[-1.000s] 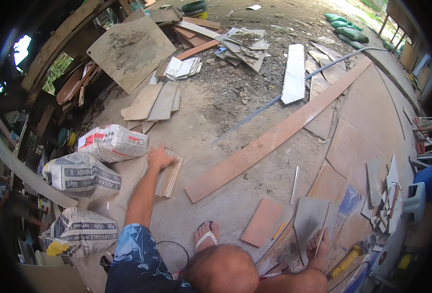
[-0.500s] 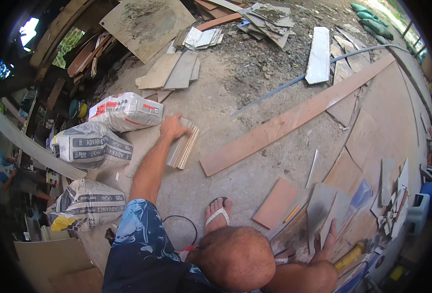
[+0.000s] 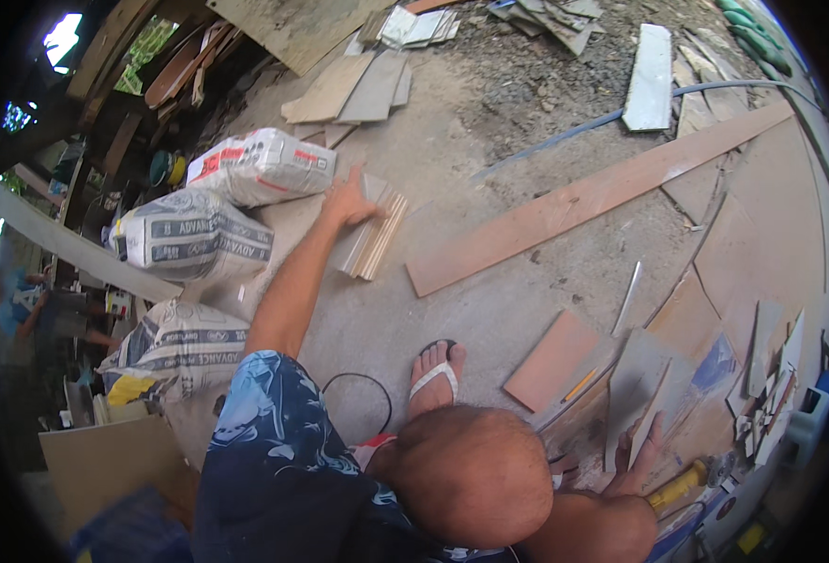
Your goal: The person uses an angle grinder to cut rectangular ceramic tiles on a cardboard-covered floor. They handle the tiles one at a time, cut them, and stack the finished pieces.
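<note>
My left arm reaches forward to a small stack of cut tile strips [image 3: 373, 235] on the floor. My left hand [image 3: 346, 201] is closed around the far left corner of that stack, one finger stretched past its end. Pale edges of several strips face right. At the lower right, beside my knee, my right hand [image 3: 647, 452] grips a narrow grey tile strip [image 3: 651, 413], its fingers partly hidden behind it. A larger grey tile [image 3: 628, 385] lies just left of this strip.
Cement bags [image 3: 194, 230] lie left of my arm. A long reddish plank [image 3: 565, 220] crosses the floor ahead. A pinkish tile [image 3: 552, 361], a pencil [image 3: 580, 385] and a yellow power tool [image 3: 677, 488] are near my right hand. A person [image 3: 35, 310] is at far left.
The view has shifted, so the scene sits higher and further right. My left hand remains at the stack, one finger now stretched out. The strip in my right hand stands more apart from the larger tile.
</note>
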Action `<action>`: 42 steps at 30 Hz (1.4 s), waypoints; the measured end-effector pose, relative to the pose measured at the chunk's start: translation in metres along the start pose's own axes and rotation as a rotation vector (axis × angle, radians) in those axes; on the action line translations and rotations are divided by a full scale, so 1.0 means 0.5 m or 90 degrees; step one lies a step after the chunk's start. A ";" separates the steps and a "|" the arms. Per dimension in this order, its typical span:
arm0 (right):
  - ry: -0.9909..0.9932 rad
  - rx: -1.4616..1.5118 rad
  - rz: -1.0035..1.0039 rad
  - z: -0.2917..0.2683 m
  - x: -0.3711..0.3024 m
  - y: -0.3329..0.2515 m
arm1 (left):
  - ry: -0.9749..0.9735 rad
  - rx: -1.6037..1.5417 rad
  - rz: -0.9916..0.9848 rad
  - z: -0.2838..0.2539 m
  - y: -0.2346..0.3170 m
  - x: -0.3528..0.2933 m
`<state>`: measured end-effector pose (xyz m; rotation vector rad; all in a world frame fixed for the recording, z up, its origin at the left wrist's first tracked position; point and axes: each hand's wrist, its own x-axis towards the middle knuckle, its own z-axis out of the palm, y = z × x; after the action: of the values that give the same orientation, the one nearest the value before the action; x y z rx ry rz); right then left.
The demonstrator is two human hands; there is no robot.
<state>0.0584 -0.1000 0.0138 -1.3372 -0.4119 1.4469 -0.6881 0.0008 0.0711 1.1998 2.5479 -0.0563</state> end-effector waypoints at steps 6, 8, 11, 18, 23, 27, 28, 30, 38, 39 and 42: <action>0.010 -0.023 -0.004 0.008 0.013 -0.005 | -0.021 0.025 -0.015 0.024 -0.061 -0.095; 0.009 -0.027 -0.006 0.014 0.015 -0.007 | -0.033 0.038 -0.034 0.015 -0.080 -0.149; 0.007 -0.035 -0.007 0.018 0.023 -0.009 | -0.044 0.025 -0.067 0.016 -0.106 -0.181; 0.009 -0.042 -0.009 0.026 0.039 -0.009 | -0.061 0.008 -0.070 0.004 -0.100 -0.193; 0.011 -0.061 -0.012 0.032 0.038 -0.006 | -0.041 0.019 -0.083 0.012 -0.112 -0.209; 0.012 -0.074 -0.015 0.052 0.037 0.001 | 0.003 -0.004 -0.057 0.032 -0.156 -0.224; 0.011 -0.081 -0.015 0.057 0.033 0.001 | 0.007 -0.005 -0.059 0.033 -0.156 -0.224; 0.016 -0.081 -0.023 0.067 0.031 0.004 | 0.016 -0.007 -0.047 0.027 -0.152 -0.213; 0.126 -0.140 -0.115 0.082 -0.009 -0.048 | 0.058 -0.057 0.019 0.130 -0.256 -0.152; 0.134 -0.155 -0.132 0.091 -0.007 -0.064 | 0.079 -0.084 0.014 0.136 -0.266 -0.151; 0.156 -0.148 -0.165 0.088 -0.011 -0.103 | 0.130 -0.066 0.115 0.120 -0.251 -0.127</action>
<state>0.0428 -0.0686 0.0720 -1.5621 -0.5800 1.0307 -0.7288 -0.1378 0.0209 1.4552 2.5617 0.2492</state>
